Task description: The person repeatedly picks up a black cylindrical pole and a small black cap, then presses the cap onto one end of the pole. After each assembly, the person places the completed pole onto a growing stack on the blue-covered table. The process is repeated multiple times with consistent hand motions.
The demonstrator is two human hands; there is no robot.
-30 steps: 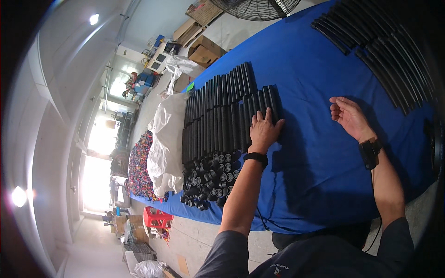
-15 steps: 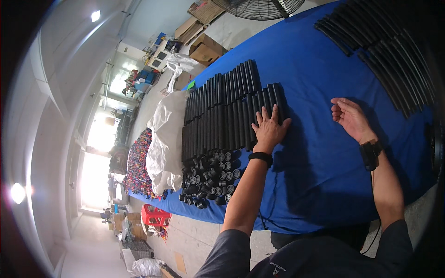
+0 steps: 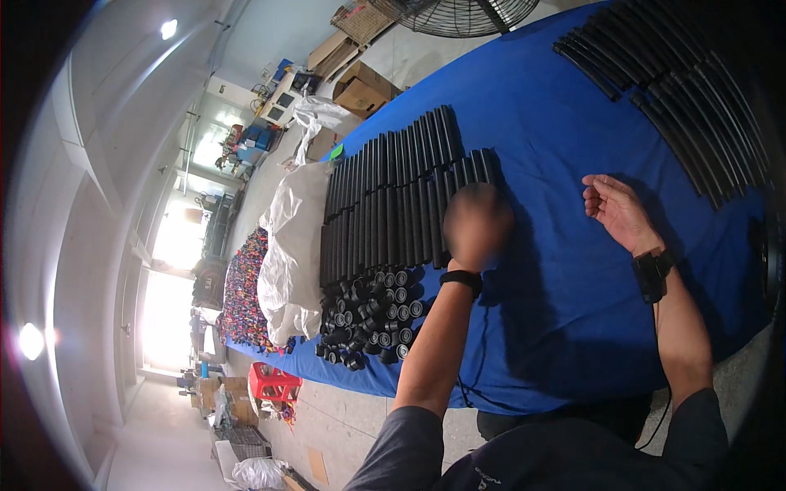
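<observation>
My left hand (image 3: 478,227) lies over the right end of the near row of black tubes (image 3: 385,225). A blur covers its fingers, so their pose and anything under them are hidden. A farther row of similar tubes (image 3: 409,147) lies directly behind. Loosely curled, my right hand (image 3: 614,211) is above the blue cloth (image 3: 544,237) to the right, with nothing visible in its fingers. Short black round caps (image 3: 368,315) are heaped at the near left end of the tubes, some standing with their round ends up.
More long black tubes (image 3: 679,98) lie at the far right. A white plastic sheet (image 3: 288,254) borders the left tubes, beside a heap of small multicoloured pieces (image 3: 246,286). A fan (image 3: 458,12), cardboard box (image 3: 363,88) and red stool (image 3: 273,381) stand around the table.
My left hand, earlier spread flat on the tubes with its fingers apart, is now blurred in nearly the same place. My right hand has barely moved.
</observation>
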